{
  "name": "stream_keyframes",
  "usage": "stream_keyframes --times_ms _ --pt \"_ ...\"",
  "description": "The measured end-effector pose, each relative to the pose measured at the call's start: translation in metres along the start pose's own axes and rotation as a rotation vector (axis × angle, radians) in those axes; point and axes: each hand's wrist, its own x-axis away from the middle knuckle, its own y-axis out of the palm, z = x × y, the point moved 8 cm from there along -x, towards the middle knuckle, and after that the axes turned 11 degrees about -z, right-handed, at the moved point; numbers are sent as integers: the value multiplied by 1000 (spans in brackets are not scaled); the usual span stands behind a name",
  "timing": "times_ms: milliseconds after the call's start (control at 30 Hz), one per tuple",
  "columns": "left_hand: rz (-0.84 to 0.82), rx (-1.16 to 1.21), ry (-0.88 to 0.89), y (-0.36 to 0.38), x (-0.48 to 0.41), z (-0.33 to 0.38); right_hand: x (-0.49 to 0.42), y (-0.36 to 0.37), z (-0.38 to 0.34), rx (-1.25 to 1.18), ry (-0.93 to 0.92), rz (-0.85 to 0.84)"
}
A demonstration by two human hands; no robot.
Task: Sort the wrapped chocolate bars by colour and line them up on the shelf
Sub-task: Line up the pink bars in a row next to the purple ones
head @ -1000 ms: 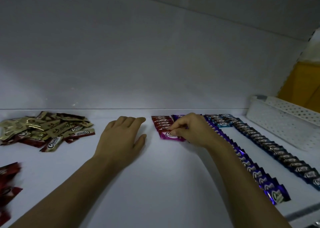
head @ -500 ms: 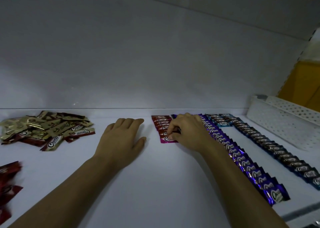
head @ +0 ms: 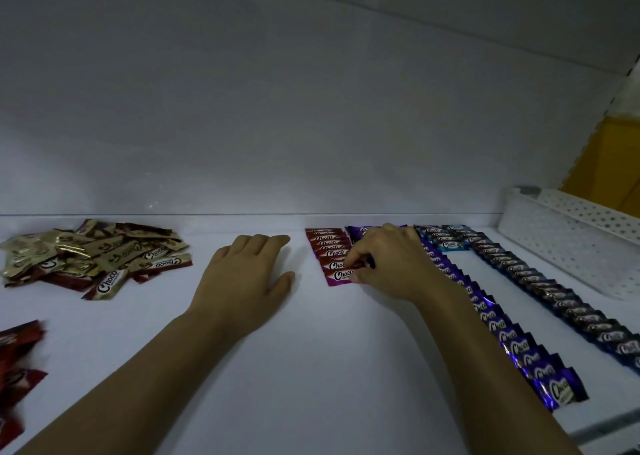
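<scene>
The purple row (head: pixel 498 323) and blue row (head: pixel 554 292) are laid out on the shelf (head: pixel 311 368); the red row (head: pixel 327 245) is barely begun, its front bar (head: pixel 338 275) pinched by the right hand (head: pixel 391 264). The left hand (head: pixel 242 278) is laid flat, fingers straight. The gold heap (head: pixel 97 257) and loose reds (head: pixel 17 368) are left unsorted

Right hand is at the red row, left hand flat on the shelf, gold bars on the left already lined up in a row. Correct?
Not quite. The head view shows the gold bars lying in a loose heap, not a row. The rest holds: the right hand pinches at the front of the red row, and the left hand rests flat on the shelf.
</scene>
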Motion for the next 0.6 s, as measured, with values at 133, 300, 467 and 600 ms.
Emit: stream_keyframes --times_ms 133,300,467,600 --pt "0 -5 -3 0 0 0 0 3 1 -2 11 -17" --pt "-4 -3 -4 0 0 0 0 3 2 1 20 5" --pt "1 3 -5 -1 0 0 -1 5 2 -9 36 1" --pt "3 0 -4 0 0 0 -1 7 2 -33 31 -10"
